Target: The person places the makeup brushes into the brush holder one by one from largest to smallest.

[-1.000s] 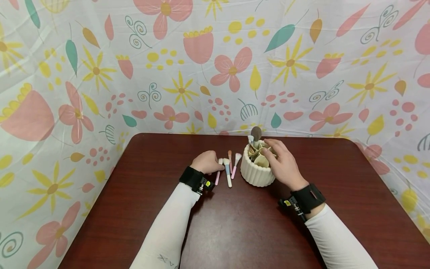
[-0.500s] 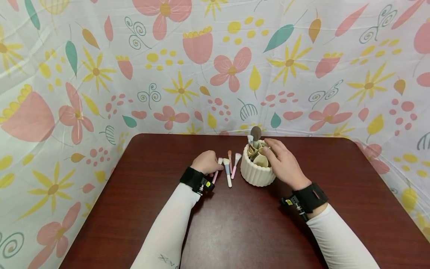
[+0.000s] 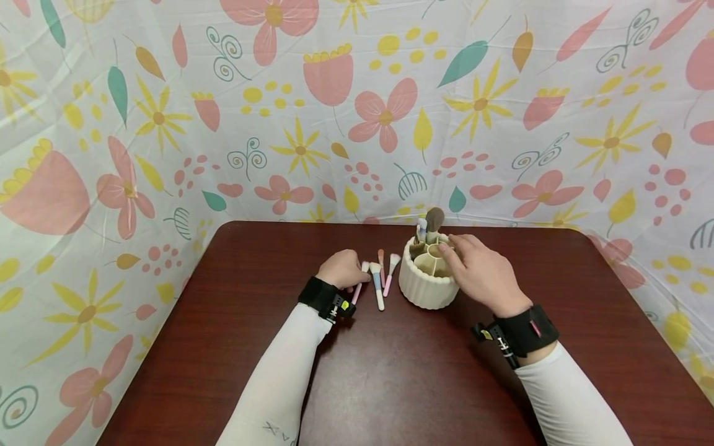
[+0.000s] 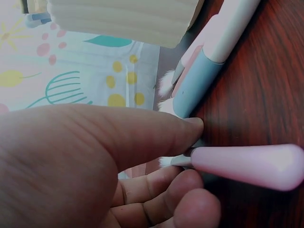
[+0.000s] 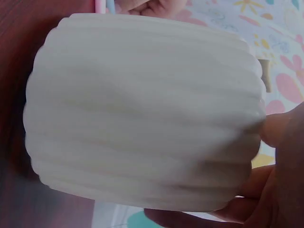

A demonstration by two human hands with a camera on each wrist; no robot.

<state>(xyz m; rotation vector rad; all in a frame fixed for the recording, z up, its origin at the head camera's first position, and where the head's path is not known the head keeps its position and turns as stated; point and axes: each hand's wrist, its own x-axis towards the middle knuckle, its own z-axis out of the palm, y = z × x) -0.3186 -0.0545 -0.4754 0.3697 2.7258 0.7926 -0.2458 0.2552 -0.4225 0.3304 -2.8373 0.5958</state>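
My left hand (image 3: pixel 341 270) pinches a makeup brush (image 4: pixel 247 167) with a pink handle between thumb and fingers, near its white bristles. Beside it on the table lie a blue-and-white makeup brush (image 3: pixel 379 290), a pink one with white bristles (image 3: pixel 392 274) and one with orange-brown bristles (image 3: pixel 382 260). My right hand (image 3: pixel 488 272) grips a cream, ribbed brush holder (image 3: pixel 428 292), thumb at the rim and fingers round its far side. A large grey-brown brush (image 3: pixel 435 219) and a pale blue-and-white brush (image 3: pixel 422 228) stand in the divided holder's rear compartments.
The holder stands on a dark red-brown wooden table (image 3: pixel 390 371), right of the loose brushes. Behind the table's far edge hangs a white floral cloth (image 3: pixel 334 155).
The holder has turned under my right hand, so its standing brushes have shifted to the right. The pink brush in my left hand has tilted, its handle end swinging left.
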